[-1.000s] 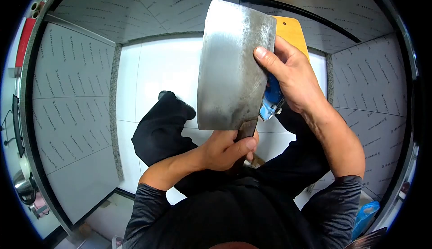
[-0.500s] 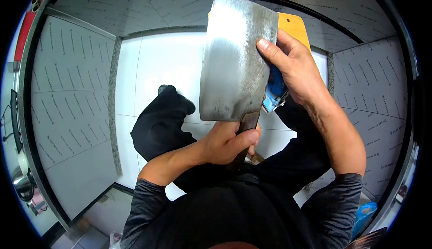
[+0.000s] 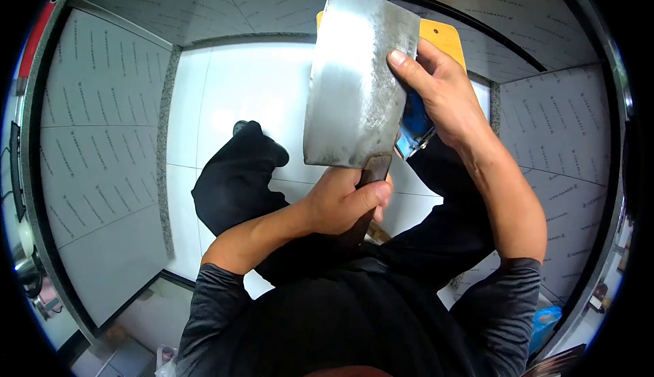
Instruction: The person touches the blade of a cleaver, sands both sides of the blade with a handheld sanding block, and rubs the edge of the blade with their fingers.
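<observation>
A wide steel cleaver [image 3: 357, 80] is held up in front of me, its broad face toward the camera and its blade pointing away. My left hand [image 3: 344, 203] is closed around its dark wooden handle [image 3: 377, 168]. Higher up, my right hand [image 3: 443, 94] grips the blade's right edge, with the thumb on the face and the fingers hidden behind. Partly covered by the blade and right hand is a yellow board [image 3: 444, 39]. A blue clamp-like part [image 3: 412, 142] with metal fittings shows below it, next to the right wrist.
My legs in black trousers [image 3: 238, 179] are spread over a white tiled floor [image 3: 252, 84]. Grey panelled cabinets [image 3: 102, 118] enclose the space on the left, far side and right. A blue plastic item [image 3: 545, 326] is at the lower right.
The view has shifted slightly. Both hands keep their hold on the cleaver, which looks slightly higher in the picture at its handle end.
</observation>
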`<move>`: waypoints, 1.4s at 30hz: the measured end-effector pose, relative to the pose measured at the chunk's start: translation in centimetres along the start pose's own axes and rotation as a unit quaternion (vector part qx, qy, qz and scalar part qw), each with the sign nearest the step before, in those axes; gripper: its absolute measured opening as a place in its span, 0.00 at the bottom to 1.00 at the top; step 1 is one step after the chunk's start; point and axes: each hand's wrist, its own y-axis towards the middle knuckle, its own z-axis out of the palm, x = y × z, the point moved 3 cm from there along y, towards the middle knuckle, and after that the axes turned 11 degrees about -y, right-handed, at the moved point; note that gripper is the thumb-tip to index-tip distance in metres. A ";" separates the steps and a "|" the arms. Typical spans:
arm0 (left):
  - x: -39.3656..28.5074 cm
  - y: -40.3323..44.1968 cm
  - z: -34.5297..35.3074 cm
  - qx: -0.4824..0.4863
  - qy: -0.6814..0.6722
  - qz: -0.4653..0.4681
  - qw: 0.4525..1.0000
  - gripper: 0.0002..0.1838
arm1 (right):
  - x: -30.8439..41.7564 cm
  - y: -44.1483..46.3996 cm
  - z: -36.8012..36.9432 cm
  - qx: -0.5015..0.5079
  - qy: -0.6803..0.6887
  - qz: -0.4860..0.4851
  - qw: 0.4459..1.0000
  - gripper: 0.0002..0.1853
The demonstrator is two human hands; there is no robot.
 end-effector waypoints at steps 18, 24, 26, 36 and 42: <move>4.6 2.6 -3.2 -0.055 -0.122 0.007 0.991 0.17 | -1.0 3.1 -6.8 -0.196 -0.198 -0.061 0.958 0.32; 9.7 4.5 -4.3 -0.091 -0.140 -0.017 0.986 0.16 | -0.4 3.4 -9.0 -0.180 -0.228 -0.161 0.943 0.33; 11.2 5.1 -4.4 -0.103 -0.147 -0.027 0.983 0.16 | -0.3 2.7 -9.1 -0.226 -0.305 -0.172 0.909 0.33; 14.2 6.3 -5.0 -0.173 -0.229 -0.031 0.957 0.18 | -0.6 2.3 -8.0 -0.210 -0.369 -0.150 0.893 0.30; 14.7 6.7 -7.2 -0.174 -0.247 -0.011 0.953 0.18 | -0.1 1.9 -5.9 -0.198 -0.417 -0.145 0.875 0.28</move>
